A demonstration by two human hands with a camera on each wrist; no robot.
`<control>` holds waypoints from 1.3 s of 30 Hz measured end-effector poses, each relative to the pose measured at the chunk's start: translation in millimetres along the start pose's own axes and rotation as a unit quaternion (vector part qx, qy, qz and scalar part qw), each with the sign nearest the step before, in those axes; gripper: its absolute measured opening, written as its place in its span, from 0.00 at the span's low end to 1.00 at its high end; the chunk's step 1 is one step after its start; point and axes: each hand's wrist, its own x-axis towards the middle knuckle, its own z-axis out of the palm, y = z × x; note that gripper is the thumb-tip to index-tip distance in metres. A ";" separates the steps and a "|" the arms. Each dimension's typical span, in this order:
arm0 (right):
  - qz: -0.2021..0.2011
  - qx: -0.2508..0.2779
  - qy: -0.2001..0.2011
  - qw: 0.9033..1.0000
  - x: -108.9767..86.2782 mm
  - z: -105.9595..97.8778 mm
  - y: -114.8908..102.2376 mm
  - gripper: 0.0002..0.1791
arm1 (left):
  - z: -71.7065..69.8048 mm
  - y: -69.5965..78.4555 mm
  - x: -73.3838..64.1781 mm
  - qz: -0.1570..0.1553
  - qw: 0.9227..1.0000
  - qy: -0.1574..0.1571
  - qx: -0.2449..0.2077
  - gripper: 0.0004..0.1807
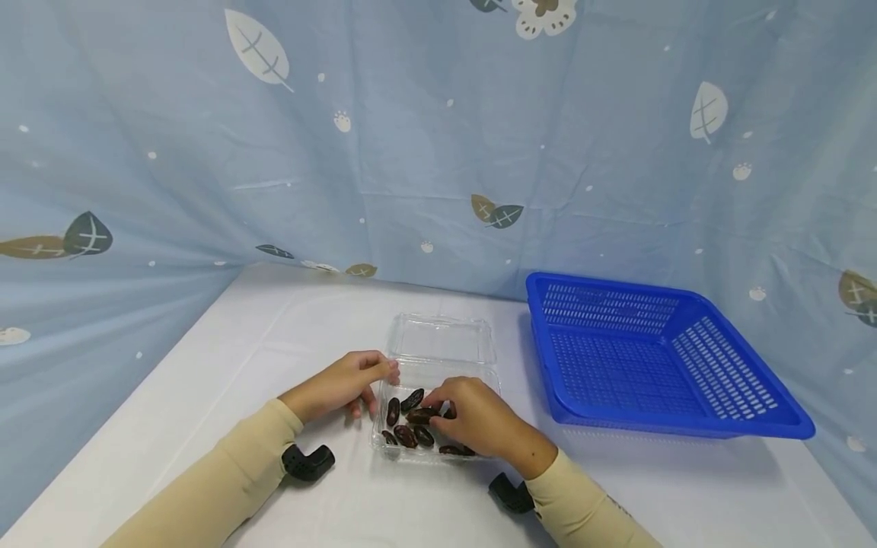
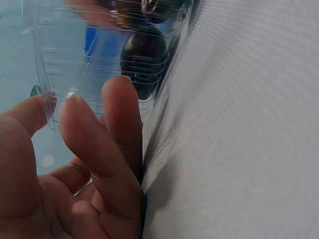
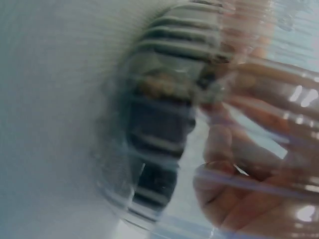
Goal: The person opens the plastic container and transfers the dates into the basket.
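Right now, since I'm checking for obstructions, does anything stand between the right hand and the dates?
Nothing visible does. The clear box has its lid open at the far side, and the right hand reaches in among the dates. The left hand is at the box's left edge; the blue basket stands off to the right.

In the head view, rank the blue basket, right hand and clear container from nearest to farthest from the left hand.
1. Clear container: at the left hand's fingertips.
2. Right hand: over the container's right part.
3. Blue basket: far right.
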 end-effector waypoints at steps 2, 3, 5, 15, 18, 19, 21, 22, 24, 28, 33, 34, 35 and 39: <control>-0.007 0.002 0.015 1.000 -0.9 -1.6 -1.3 0.11 | -0.2 -2.0 0.6 0.003 1.000 -0.008 -0.004 0.27; -0.012 0.005 0.024 1.000 -1.7 -3.0 -2.3 0.11 | -0.5 -2.9 0.9 0.003 1.000 -0.013 -0.008 0.27; -0.024 0.011 0.051 0.998 -4.0 -7.8 -5.3 0.12 | -1.0 -4.5 1.2 0.005 1.000 -0.025 -0.018 0.28; -0.055 0.040 0.241 0.968 -27.6 -62.6 -3.8 0.15 | -5.6 -5.2 2.3 0.013 0.997 -0.060 -0.047 0.26; -0.034 0.031 0.274 0.961 -39.0 -84.3 9.2 0.15 | -7.4 -4.7 2.3 0.013 0.997 -0.062 -0.048 0.25; -0.022 0.020 0.281 0.959 -43.1 -91.2 13.9 0.15 | -8.1 -4.2 2.2 0.014 0.997 -0.063 -0.048 0.25; 0.002 -0.005 0.285 0.958 -50.2 -102.4 23.4 0.15 | -9.2 -3.2 2.0 0.014 0.997 -0.062 -0.048 0.25; 0.011 -0.017 0.287 0.958 -53.5 -107.2 28.3 0.15 | -9.6 -2.9 2.0 0.014 0.997 -0.063 -0.047 0.25; 0.028 -0.042 0.289 0.956 -59.8 -115.1 37.9 0.15 | -9.7 -2.6 1.5 0.016 0.997 -0.065 -0.047 0.25; 0.062 -0.067 0.286 0.954 -73.0 -127.2 60.5 0.15 | -8.7 -2.8 0.4 0.016 0.996 -0.067 -0.049 0.25; 0.120 -0.082 0.267 0.953 -86.8 -138.4 85.2 0.14 | -9.1 -3.6 -0.6 0.013 0.996 -0.066 -0.052 0.25; 0.131 -0.085 0.262 0.952 -88.8 -140.1 89.8 0.14 | -9.5 -3.5 -0.4 0.013 0.996 -0.066 -0.051 0.25; 0.142 -0.083 0.256 0.953 -90.7 -141.6 94.2 0.13 | -9.7 -3.3 -0.3 0.012 0.996 -0.067 -0.052 0.25; 0.177 -0.079 0.224 0.955 -96.6 -148.0 109.1 0.12 | -10.9 -2.2 0.2 0.011 0.996 -0.068 -0.049 0.25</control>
